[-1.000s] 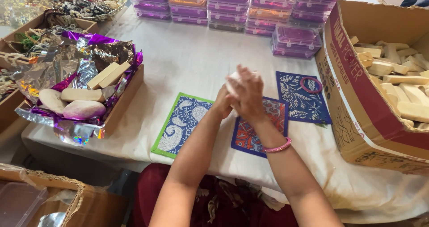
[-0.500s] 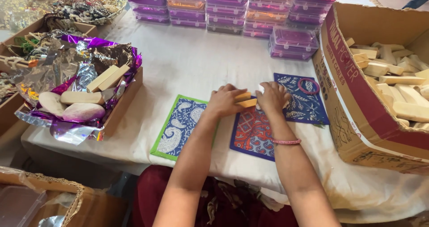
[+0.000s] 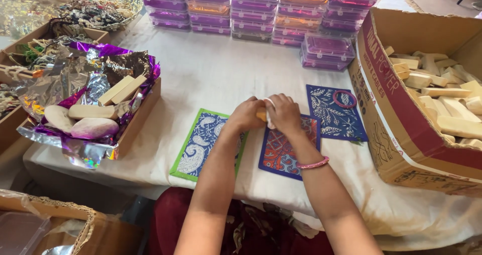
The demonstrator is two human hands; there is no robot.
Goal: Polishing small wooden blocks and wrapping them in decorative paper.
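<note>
Yellow-orange and small, a block-shaped piece (image 3: 261, 115) was gripped between the left hand (image 3: 247, 114) and the right hand (image 3: 284, 113), mostly hidden by curled fingers. A scrap of white material (image 3: 270, 113) was pressed against it. Both hands were held together above the red-and-blue patterned mat (image 3: 286, 152), beside the green-edged blue paisley mat (image 3: 198, 147) on the white tablecloth (image 3: 216, 74).

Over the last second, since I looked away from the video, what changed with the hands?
Both hands came down from chest height to the table. The left hand and right hand now press together around a small yellowish piece and a white scrap above the red-and-blue patterned mat. The other mats, the pink ring and the boxes stayed put.
</note>
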